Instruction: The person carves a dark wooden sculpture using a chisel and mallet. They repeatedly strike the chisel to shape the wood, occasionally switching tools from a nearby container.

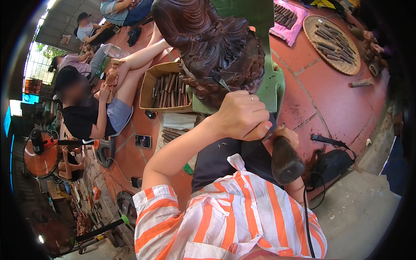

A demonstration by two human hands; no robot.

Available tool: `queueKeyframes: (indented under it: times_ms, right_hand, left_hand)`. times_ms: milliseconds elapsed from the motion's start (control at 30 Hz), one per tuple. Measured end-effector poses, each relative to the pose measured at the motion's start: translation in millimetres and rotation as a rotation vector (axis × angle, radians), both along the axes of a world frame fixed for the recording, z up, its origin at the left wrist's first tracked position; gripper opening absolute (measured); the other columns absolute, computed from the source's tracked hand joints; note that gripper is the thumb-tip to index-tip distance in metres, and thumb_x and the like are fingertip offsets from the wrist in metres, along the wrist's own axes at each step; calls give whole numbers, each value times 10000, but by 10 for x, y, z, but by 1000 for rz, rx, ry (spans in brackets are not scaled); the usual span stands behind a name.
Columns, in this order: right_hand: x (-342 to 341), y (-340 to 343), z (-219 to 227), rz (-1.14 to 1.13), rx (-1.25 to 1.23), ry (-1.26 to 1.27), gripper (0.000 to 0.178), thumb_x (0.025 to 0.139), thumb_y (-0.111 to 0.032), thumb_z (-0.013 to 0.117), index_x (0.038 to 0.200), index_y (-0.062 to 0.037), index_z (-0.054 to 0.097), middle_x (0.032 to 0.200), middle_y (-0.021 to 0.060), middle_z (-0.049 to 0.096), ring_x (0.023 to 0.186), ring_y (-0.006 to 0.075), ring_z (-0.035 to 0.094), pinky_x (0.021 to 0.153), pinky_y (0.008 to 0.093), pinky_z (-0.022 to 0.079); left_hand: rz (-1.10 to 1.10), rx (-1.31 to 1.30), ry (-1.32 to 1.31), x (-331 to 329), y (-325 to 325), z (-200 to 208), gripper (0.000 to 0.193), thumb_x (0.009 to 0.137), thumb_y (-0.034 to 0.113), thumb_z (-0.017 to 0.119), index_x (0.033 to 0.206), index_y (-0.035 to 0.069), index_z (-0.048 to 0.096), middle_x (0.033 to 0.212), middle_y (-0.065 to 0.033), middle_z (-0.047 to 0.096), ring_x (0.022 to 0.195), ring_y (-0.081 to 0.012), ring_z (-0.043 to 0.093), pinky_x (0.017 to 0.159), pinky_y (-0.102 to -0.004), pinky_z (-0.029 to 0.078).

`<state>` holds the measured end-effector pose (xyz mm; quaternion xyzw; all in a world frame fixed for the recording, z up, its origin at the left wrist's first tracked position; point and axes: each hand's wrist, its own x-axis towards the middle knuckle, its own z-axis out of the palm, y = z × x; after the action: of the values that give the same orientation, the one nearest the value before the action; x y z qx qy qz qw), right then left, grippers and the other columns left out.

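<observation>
In front of me a dark brown carved wooden statue (203, 52) with draped folds and a petalled base leans on a green support (276, 84). My left hand (245, 113) is closed around a carving chisel, whose thin metal blade (224, 84) points at the petalled base. Whether the tip touches the wood is hard to make out. Just right of it, my right hand (287, 135) grips a dark wooden mallet (287, 162), its rounded head toward me and close to the chisel's rear end. My fingers hide most of both handles.
Left of the statue stands a cardboard box (147, 89) of chisels; a phone (143, 141) lies nearby. A co-worker (80, 93) sits at left holding a small carving (112, 76). At right are a woven tray (310, 32) of tools, a pink cloth (292, 34) and a black bag (333, 164).
</observation>
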<state>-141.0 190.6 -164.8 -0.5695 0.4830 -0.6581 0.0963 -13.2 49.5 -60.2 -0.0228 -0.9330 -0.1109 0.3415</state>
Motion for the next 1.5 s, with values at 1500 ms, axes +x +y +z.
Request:
queueKeyframes:
  times_ms: [1500]
  right_hand:
    - [88, -123, -83, 140, -258, -232, 293, 629, -50, 788, 759, -46, 525, 558, 45, 495, 432, 183, 484, 425, 284, 373]
  left_hand:
    - [-4, 46, 73, -29, -59, 3, 296, 848, 257, 508, 580, 132, 485, 553, -9, 431, 473, -204, 446, 457, -336, 324]
